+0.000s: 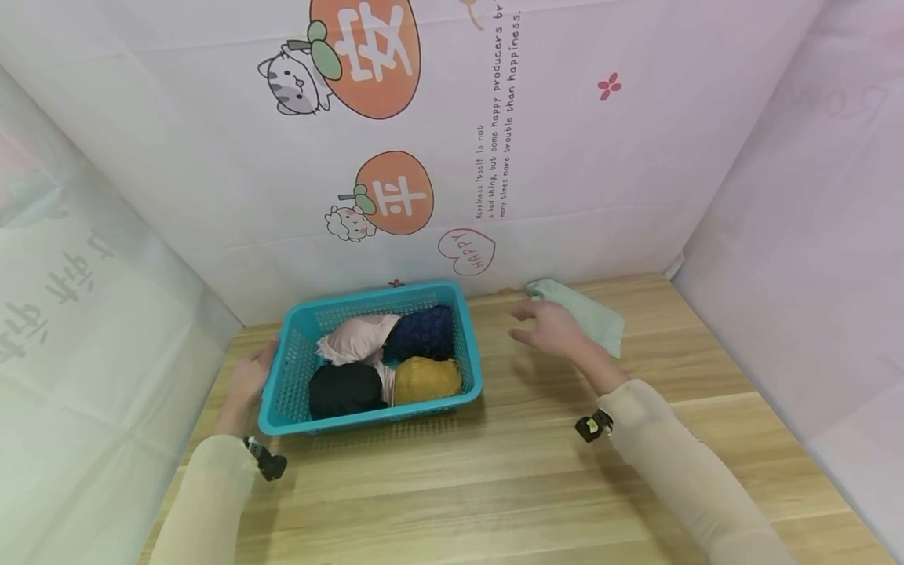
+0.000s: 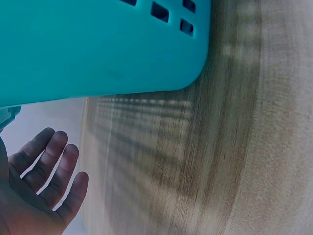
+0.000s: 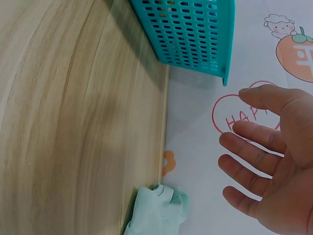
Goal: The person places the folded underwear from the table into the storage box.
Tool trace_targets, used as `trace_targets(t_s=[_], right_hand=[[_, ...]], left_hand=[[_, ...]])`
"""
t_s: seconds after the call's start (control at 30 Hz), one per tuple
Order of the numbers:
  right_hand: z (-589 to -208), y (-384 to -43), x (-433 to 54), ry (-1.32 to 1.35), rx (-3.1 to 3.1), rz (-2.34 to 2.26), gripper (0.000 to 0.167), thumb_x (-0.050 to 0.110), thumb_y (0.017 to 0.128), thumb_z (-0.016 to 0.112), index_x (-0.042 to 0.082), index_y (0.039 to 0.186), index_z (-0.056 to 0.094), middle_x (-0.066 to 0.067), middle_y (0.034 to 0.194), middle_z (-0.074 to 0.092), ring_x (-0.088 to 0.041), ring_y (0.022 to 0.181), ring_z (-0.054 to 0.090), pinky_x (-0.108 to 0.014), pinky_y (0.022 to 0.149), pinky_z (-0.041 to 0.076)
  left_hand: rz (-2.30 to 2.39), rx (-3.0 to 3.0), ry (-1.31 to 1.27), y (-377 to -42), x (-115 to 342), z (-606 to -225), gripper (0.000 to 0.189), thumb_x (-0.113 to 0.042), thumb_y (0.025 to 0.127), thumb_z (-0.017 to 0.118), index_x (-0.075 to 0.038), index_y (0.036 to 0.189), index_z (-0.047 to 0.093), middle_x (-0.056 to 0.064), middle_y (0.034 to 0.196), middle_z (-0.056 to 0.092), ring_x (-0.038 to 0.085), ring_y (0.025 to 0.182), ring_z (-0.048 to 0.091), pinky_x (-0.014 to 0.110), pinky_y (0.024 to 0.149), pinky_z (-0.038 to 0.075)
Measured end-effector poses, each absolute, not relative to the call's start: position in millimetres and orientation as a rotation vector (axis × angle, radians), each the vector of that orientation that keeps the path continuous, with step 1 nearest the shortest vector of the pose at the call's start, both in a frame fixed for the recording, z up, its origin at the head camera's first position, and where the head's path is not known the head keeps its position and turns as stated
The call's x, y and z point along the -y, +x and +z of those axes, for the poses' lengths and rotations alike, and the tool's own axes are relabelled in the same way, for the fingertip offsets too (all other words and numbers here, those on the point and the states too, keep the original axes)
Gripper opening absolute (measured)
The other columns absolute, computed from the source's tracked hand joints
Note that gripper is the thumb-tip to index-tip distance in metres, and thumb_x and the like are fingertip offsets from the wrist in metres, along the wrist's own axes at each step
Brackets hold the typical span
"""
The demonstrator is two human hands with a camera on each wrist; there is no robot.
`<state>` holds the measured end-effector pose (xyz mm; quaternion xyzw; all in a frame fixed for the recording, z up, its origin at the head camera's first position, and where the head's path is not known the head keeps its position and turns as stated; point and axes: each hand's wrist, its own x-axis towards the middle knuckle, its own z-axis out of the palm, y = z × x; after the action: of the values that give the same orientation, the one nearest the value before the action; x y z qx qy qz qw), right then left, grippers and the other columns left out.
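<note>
A turquoise plastic basket (image 1: 370, 420) stands toward the left of the wooden table. Inside lie a pale pink cloth bundle (image 1: 358, 339), a navy one (image 1: 421, 333), a black one (image 1: 346, 390) and a mustard one (image 1: 427, 380). Beside the basket's left end is my left hand (image 1: 249, 378), fingers loosely extended in the left wrist view; its thumb is out of sight, so contact with the rim is unclear. My right hand (image 1: 554, 328), fingers spread and holding nothing, hovers right of the basket. Behind it a mint-green cloth (image 1: 589, 314) lies near the back wall.
A white printed sheet (image 1: 565, 157) covers the wall behind the wooden table (image 1: 452, 494). More pale sheeting closes off the left side (image 1: 85, 314) and the right side (image 1: 798, 259).
</note>
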<state>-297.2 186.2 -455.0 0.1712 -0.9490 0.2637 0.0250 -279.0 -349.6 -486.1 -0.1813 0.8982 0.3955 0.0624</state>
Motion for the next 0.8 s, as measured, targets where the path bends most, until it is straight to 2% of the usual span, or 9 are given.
trace_targets(t_s=[0.17, 0.4, 0.63, 0.8], right_hand=[[-456.6, -297.1, -191.5, 0.527, 2.934, 0.808, 0.047, 0.029, 0.091, 0.072, 0.003, 0.128, 0.064, -0.016, 0.124, 0.07, -0.034, 0.116, 0.065, -0.051, 0.101, 0.05], [-460.0, -298.1, -204.2, 0.496, 2.95, 0.819, 0.05, 0.031, 0.091, 0.07, 0.003, 0.132, 0.063, -0.017, 0.127, 0.069, -0.035, 0.119, 0.064, -0.052, 0.103, 0.049], [-462.8, -299.8, -217.8, 0.45, 2.949, 0.815, 0.047, 0.03, 0.091, 0.071, 0.002, 0.128, 0.064, -0.019, 0.126, 0.069, -0.039, 0.12, 0.062, -0.054, 0.103, 0.048], [-466.6, -299.0, -229.0, 0.395, 2.946, 0.826, 0.046, 0.028, 0.091, 0.071, 0.001, 0.127, 0.064, -0.02, 0.124, 0.069, -0.041, 0.12, 0.062, -0.056, 0.103, 0.047]], left_hand=[[1.177, -2.727, -0.546, -278.9, 350.3, -486.7, 0.104, -0.082, 0.091, 0.014, -0.001, 0.15, 0.039, 0.029, 0.146, 0.049, 0.046, 0.129, 0.053, 0.056, 0.103, 0.047], [1.194, -2.724, -0.543, -278.7, 350.2, -487.8, 0.105, -0.084, 0.089, 0.015, -0.002, 0.151, 0.041, 0.028, 0.147, 0.049, 0.046, 0.131, 0.052, 0.056, 0.103, 0.047], [1.161, -2.744, -0.547, -279.1, 349.8, -487.9, 0.103, -0.082, 0.091, 0.014, -0.001, 0.149, 0.043, 0.028, 0.14, 0.055, 0.042, 0.121, 0.06, 0.048, 0.094, 0.052], [1.159, -2.732, -0.545, -279.5, 350.0, -487.7, 0.104, -0.082, 0.091, 0.013, -0.002, 0.151, 0.04, 0.029, 0.147, 0.049, 0.046, 0.13, 0.052, 0.056, 0.103, 0.047]])
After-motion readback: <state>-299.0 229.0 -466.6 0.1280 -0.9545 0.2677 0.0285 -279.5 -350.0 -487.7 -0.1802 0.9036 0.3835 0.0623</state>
